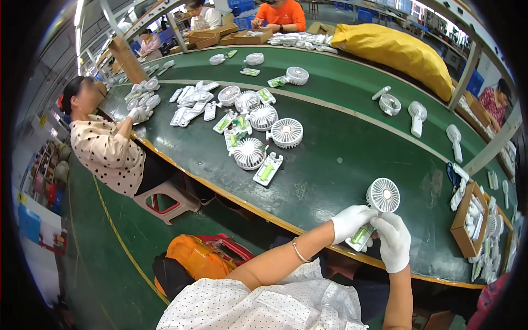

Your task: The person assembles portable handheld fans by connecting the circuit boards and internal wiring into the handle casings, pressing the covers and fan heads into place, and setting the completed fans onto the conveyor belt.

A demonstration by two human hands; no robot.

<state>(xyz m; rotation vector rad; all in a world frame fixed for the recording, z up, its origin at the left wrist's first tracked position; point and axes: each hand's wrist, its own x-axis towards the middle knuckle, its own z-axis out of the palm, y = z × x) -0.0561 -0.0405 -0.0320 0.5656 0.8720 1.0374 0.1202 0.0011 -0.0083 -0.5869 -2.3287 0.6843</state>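
White gloves cover both my hands, which meet at the table's near edge on one small handheld fan [383, 193]. Its round white grille points up and away from me. The handle half [360, 237] is uncovered and shows a green battery and board. My left hand [352, 221] closes on the handle from the left. My right hand [394, 242] pinches near the neck, where the handle joins the head; the fingertips partly hide that joint. Farther left on the green table lie several similar fans [286, 133] with opened handles, one with its battery part [268, 169] toward me.
White handle covers [192, 102] lie heaped beyond the fans. A cardboard box [471, 220] of white parts stands at the right, near blue-handled scissors [452, 175]. Finished-looking fans [418, 116] lie on the green belt [341, 88]. A co-worker in a dotted blouse [107, 148] sits at the left.
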